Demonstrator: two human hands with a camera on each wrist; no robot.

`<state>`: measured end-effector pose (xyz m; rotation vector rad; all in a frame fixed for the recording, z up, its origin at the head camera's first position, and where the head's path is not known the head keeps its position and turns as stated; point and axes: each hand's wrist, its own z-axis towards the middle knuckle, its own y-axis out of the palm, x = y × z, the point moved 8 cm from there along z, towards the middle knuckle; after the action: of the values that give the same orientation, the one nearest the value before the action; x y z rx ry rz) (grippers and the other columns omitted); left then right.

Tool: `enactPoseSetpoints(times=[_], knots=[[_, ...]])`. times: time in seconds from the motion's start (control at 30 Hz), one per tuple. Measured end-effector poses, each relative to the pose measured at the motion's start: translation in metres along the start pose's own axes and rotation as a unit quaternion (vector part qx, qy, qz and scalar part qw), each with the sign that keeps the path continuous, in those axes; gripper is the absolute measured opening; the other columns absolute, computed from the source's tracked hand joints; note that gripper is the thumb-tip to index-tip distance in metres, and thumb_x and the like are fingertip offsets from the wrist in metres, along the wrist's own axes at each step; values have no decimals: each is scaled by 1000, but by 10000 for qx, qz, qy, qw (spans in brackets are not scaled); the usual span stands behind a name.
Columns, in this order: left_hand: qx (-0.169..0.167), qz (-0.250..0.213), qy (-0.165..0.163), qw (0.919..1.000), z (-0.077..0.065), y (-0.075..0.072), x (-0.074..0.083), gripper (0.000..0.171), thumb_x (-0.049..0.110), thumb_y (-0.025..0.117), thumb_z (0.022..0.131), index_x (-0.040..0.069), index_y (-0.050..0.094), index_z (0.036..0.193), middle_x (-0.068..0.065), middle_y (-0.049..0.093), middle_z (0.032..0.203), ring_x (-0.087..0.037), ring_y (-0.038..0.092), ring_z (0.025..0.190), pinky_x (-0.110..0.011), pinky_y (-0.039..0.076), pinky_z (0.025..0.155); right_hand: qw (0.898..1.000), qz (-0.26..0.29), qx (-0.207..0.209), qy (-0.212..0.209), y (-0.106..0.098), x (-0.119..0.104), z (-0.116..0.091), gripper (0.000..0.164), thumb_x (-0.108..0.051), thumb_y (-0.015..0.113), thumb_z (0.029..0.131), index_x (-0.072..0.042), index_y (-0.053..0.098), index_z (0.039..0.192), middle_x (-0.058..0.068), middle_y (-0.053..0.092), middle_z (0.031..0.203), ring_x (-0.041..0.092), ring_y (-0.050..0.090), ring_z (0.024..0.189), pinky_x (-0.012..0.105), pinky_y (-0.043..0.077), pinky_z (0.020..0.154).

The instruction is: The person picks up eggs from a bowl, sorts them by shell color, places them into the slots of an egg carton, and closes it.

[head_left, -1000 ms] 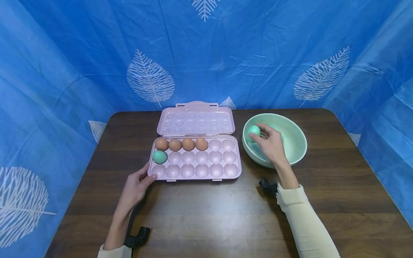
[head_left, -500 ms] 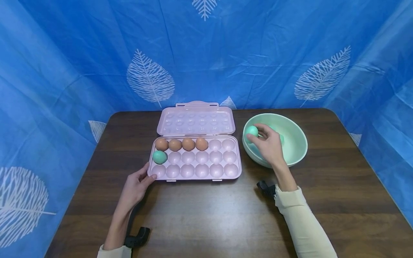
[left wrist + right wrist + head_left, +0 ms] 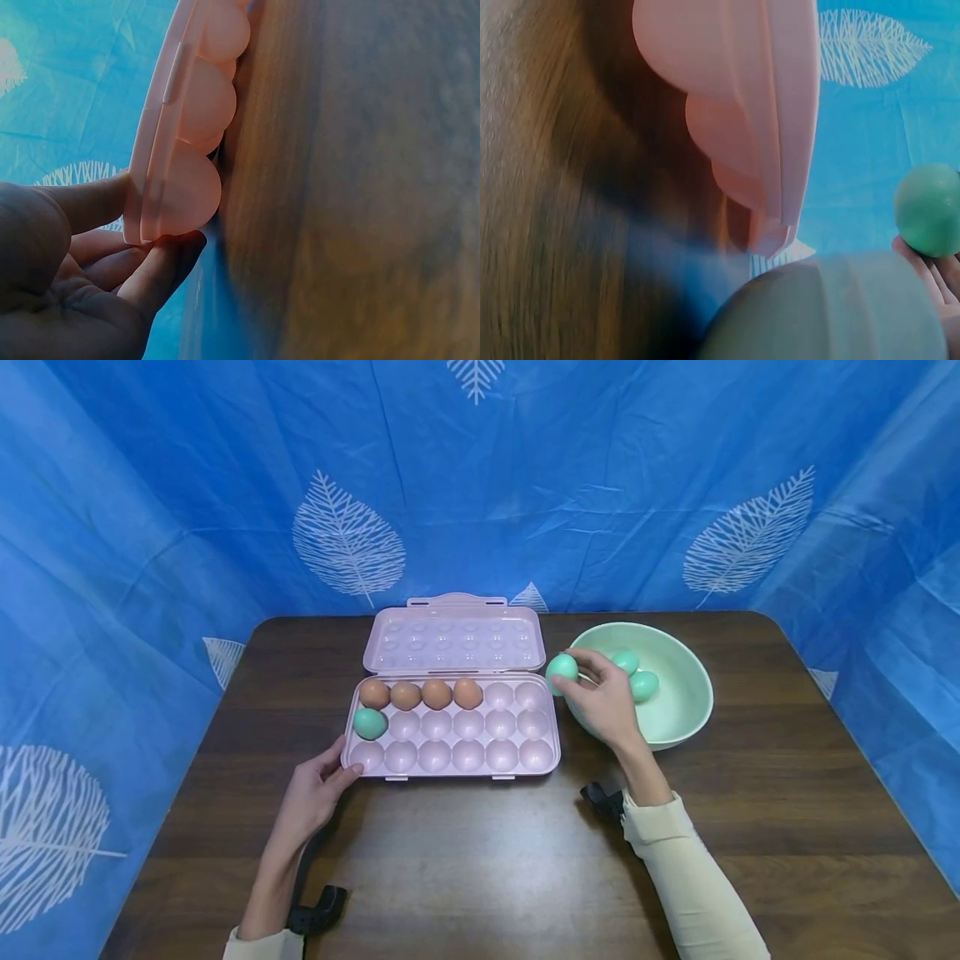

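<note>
A pink egg tray (image 3: 450, 739) lies with its lid folded back. Four would be too exact for its brown eggs (image 3: 437, 694): several fill the back row from the left, and a green egg (image 3: 371, 724) sits at the left of the middle row. My left hand (image 3: 318, 789) grips the tray's front left corner; in the left wrist view its thumb and fingers pinch the pink rim (image 3: 146, 172). Between thumb and fingers, my right hand (image 3: 603, 697) pinches another green egg (image 3: 562, 668) over the bowl's left rim, near the tray's right end.
A pale green bowl (image 3: 686, 702) stands right of the tray, with two green eggs (image 3: 643, 686) visible inside. The tray's hinged lid (image 3: 455, 639) lies behind it. A blue curtain (image 3: 480, 485) hangs beyond the wooden table (image 3: 465, 877).
My right hand has moved left with the green egg, from inside the bowl to above its left rim. Two eggs in the bowl now show more fully. The left hand keeps its grip.
</note>
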<state>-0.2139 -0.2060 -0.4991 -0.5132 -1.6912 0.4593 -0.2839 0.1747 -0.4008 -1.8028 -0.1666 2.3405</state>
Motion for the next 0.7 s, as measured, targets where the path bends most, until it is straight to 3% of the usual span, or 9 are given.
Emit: enactPoseSetpoints(times=[0.33,0.7], knots=[[-21,45,-54,10000,1,2,-1,68,33,58,89,3,28,141,-20,32,141,-33,34,127,-44,36,98,9985,175,-425,-301,21,-10,-7,39,4,67,79,13,54,114,23,57,109,33,53,108,43,45,90],[-38,-34,-29,10000,0,0,-1,65,30,59,90,2,29,141,-21,32,142,-33,32,128,-44,34,100,9964,500,-590,-349,39,-19,-11,38,7,65,78,14,50,112,24,56,108,29,56,100,37,47,87]])
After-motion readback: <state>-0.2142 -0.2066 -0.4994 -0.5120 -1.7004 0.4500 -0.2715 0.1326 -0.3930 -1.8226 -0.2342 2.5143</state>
